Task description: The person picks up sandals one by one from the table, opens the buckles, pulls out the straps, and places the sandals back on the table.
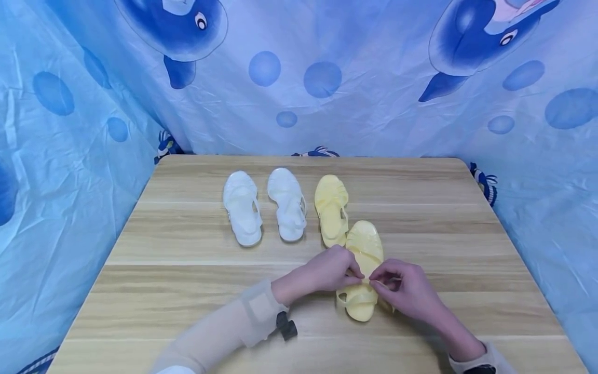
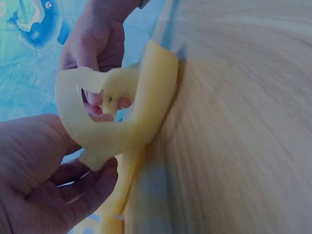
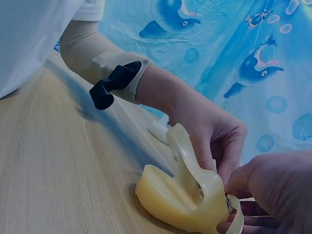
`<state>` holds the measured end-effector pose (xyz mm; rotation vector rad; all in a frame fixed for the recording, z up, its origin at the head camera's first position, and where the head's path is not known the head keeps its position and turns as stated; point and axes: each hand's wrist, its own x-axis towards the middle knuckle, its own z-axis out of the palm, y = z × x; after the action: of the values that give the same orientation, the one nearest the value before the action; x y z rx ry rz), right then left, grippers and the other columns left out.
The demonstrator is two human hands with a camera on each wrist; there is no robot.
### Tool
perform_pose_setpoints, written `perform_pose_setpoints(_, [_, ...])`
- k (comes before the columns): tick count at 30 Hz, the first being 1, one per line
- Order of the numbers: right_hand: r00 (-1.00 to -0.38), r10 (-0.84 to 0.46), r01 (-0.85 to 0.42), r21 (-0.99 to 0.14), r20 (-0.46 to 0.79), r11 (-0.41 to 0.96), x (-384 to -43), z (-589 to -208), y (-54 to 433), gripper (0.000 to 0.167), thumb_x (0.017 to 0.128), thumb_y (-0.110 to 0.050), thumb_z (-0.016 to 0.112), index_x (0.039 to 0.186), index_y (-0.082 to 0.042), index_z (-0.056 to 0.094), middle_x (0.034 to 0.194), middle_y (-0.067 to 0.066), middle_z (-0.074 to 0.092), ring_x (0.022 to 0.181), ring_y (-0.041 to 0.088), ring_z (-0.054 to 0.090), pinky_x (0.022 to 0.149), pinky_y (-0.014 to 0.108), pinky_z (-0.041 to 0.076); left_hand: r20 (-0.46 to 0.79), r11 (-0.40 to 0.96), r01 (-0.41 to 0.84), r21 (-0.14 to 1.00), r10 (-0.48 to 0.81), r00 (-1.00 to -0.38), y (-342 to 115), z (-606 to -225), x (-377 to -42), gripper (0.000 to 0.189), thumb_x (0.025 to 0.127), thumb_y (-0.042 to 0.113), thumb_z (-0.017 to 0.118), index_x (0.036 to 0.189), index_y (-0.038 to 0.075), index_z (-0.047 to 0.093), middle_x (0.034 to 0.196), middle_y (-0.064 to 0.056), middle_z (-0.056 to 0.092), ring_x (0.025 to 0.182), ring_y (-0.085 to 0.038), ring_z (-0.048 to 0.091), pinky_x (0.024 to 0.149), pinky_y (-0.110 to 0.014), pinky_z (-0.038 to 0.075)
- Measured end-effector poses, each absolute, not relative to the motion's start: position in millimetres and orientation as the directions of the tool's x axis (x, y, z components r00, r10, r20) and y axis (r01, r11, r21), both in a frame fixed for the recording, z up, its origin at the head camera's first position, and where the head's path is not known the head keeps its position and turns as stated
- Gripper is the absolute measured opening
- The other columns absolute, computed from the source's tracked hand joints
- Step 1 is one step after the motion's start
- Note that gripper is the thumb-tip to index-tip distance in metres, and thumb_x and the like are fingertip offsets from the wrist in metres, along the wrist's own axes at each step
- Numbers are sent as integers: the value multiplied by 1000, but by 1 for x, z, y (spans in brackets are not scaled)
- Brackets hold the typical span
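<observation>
A yellow jelly sandal lies on the wooden table, toe pointing away, between my two hands. My left hand pinches an end of its strap between thumb and fingers. From the other side, my right hand pinches the strap by a small metal buckle. Both sets of fingertips nearly meet over the middle of the sandal. The heel band arches up above the sole. Fingers partly hide the buckle. The matching yellow sandal lies just beyond, to the left.
Two white sandals, one at the far left and one beside it, lie toes away on the wooden table. A blue curtain with whale prints hangs behind and at both sides of the table.
</observation>
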<state>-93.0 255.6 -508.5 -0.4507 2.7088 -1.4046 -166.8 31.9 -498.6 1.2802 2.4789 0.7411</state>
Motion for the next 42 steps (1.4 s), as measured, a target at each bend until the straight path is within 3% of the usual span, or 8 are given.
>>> perform_pose_setpoints(5, [-955, -273, -251, -798, 113, 548, -91, -507, 254, 19, 87, -2, 84, 94, -19, 80, 90, -5, 76, 80, 0, 71, 65, 23, 64, 30, 468, 695, 546, 818, -574, 37, -498, -168, 14, 94, 25, 83, 107, 21, 85, 92, 8, 83, 62, 7, 56, 61, -5, 43])
perform_pose_setpoints(9, [-957, -269, -247, -792, 109, 559, -91, -507, 254, 19, 87, -3, 85, 92, -20, 80, 90, -4, 77, 79, 0, 72, 65, 23, 64, 24, 458, 689, 563, 824, -567, 38, -497, -168, 11, 95, 23, 82, 106, 20, 86, 98, 7, 84, 77, 8, 69, 73, -1, 48])
perform_pose_setpoints(12, [-957, -275, -239, -795, 95, 557, -92, -507, 255, 20, 87, -1, 84, 92, -20, 79, 91, -4, 77, 79, 0, 72, 66, 23, 64, 10, 456, 682, 572, 827, -562, 37, -497, -168, 11, 96, 23, 81, 105, 18, 85, 99, 5, 84, 86, 2, 76, 76, -2, 50])
perform_pose_setpoints(20, [-948, -301, -262, -801, 108, 539, -93, -509, 257, 21, 86, 3, 83, 92, -17, 78, 90, -8, 75, 79, 1, 72, 66, 25, 65, -15, 454, 659, 600, 829, -558, 31, -496, -171, 12, 97, 19, 80, 106, 12, 85, 101, 1, 84, 92, -5, 79, 76, -3, 52])
perform_pose_setpoints(24, [-946, -304, -271, -796, 115, 541, -93, -509, 258, 22, 87, 2, 83, 93, -19, 78, 90, -6, 75, 79, 0, 72, 66, 25, 65, -5, 450, 670, 590, 832, -555, 31, -496, -172, 14, 96, 21, 81, 107, 14, 85, 100, 3, 84, 81, 2, 74, 73, -2, 50])
perform_pose_setpoints(28, [-946, -301, -275, -795, 122, 540, -94, -509, 259, 21, 87, -1, 84, 94, -20, 78, 90, -8, 76, 79, 0, 72, 65, 25, 64, 20, 422, 680, 600, 841, -540, 34, -496, -173, 16, 96, 23, 81, 111, 16, 84, 99, 4, 84, 63, 10, 58, 64, -2, 45])
perform_pose_setpoints(31, [-946, -301, -272, -798, 120, 538, -94, -509, 259, 21, 87, -1, 84, 94, -20, 78, 90, -9, 75, 79, 1, 72, 65, 25, 64, 22, 417, 684, 599, 845, -534, 37, -497, -174, 15, 97, 23, 80, 110, 18, 85, 98, 5, 84, 61, 13, 53, 60, -3, 43])
perform_pose_setpoints(42, [-945, -310, -264, -801, 103, 537, -94, -510, 260, 20, 89, -2, 84, 93, -21, 78, 91, -10, 74, 79, 1, 71, 66, 25, 64, 16, 405, 693, 596, 857, -514, 31, -500, -176, 12, 97, 19, 80, 105, 13, 85, 100, 2, 84, 87, 1, 77, 72, 0, 49])
